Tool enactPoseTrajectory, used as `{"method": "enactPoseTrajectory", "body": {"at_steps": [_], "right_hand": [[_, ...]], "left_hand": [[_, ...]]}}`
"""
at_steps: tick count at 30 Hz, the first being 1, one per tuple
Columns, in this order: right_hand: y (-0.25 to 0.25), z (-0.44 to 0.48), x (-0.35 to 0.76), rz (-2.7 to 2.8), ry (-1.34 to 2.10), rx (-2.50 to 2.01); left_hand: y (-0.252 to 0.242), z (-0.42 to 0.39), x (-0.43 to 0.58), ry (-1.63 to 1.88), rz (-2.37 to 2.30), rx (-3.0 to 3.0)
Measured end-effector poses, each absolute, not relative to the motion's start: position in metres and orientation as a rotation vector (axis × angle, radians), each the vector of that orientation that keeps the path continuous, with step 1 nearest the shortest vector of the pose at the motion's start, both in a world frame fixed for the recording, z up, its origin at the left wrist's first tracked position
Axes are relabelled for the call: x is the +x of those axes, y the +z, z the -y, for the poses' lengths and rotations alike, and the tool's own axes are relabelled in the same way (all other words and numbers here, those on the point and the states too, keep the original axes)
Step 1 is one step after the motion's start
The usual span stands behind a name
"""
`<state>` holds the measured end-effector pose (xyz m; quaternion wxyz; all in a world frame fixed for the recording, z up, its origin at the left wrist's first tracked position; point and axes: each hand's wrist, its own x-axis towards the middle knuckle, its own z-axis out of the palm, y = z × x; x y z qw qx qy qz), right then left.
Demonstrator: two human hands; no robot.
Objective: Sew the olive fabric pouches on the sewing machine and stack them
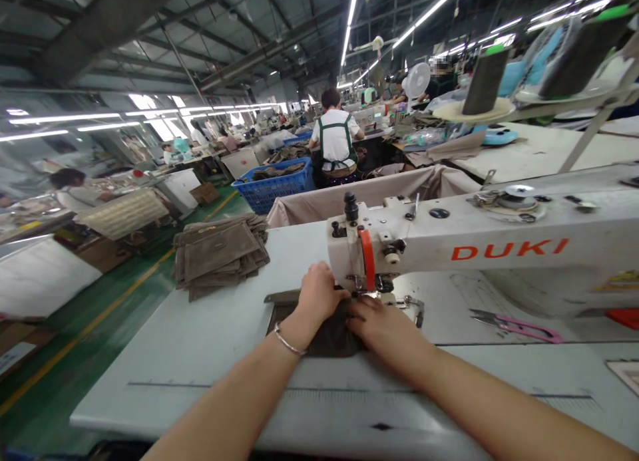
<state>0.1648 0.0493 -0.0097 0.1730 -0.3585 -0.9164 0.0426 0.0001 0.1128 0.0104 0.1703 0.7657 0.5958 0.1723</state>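
A dark olive-brown fabric piece lies on the sewing machine's bed, its far edge by the presser foot. My left hand, with a bracelet on the wrist, has its fingers curled at the fabric's far side and the thumb pointing at the needle area. On the right part of the cloth, my right hand grips it with bent fingers, close to the foot. The white sewing machine with an orange guard stands just beyond both hands. My fingers partly hide the needle area and the fabric's edge.
A pile of similar fabric pieces sits at the table's left edge. Pink-handled thread snips lie right of the hands. Behind the machine are a cloth-lined bin, a blue basket and a seated person. Thread cones stand upper right.
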Motion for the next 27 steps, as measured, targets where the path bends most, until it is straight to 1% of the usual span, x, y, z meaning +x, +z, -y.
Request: {"method": "enactPoseTrajectory", "body": {"at_steps": [6, 10, 14, 21, 27], "right_hand": [[-0.017, -0.051, 0.193, 2.59, 0.104, -1.021], [-0.03, -0.046, 0.2, 2.547, 0.142, -0.985], [-0.033, -0.043, 0.197, 2.509, 0.168, -0.982], [-0.027, -0.041, 0.189, 2.531, 0.159, -0.999], [-0.03, -0.042, 0.194, 2.555, 0.151, -0.958]], "left_hand": [[0.001, -0.099, 0.014, 0.538, -1.666, 2.419], [-0.007, -0.072, 0.011, 0.431, -1.453, 2.567], [-0.009, -0.059, 0.004, 0.354, -1.272, 2.679], [-0.008, -0.069, -0.008, 0.457, -1.135, 2.685], [-0.012, -0.059, -0.005, 0.488, -1.175, 2.656]]}}
